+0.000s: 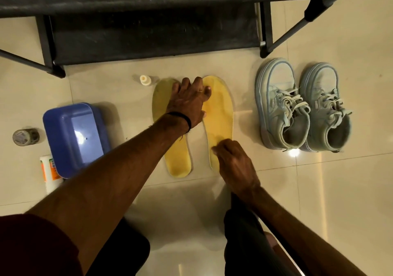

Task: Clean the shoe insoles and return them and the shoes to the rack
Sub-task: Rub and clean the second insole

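Observation:
Two yellow insoles lie side by side on the tiled floor, the left insole (178, 162) and the right insole (220, 114). My left hand (187, 101) lies flat across the toe ends of both, fingers spread, pressing them down. My right hand (235, 163) rests on the heel of the right insole with fingers curled under; whether it holds anything is hidden. A pair of pale blue-grey sneakers (302, 105) stands to the right of the insoles. The black shoe rack (148, 31) stands just beyond them.
A blue plastic tub (74, 137) sits at the left, with a white and orange bottle (49, 169) lying beside it and a roll of tape (25, 137) further left. A small white bottle (145, 80) stands by the left insole's toe. My knees fill the bottom edge.

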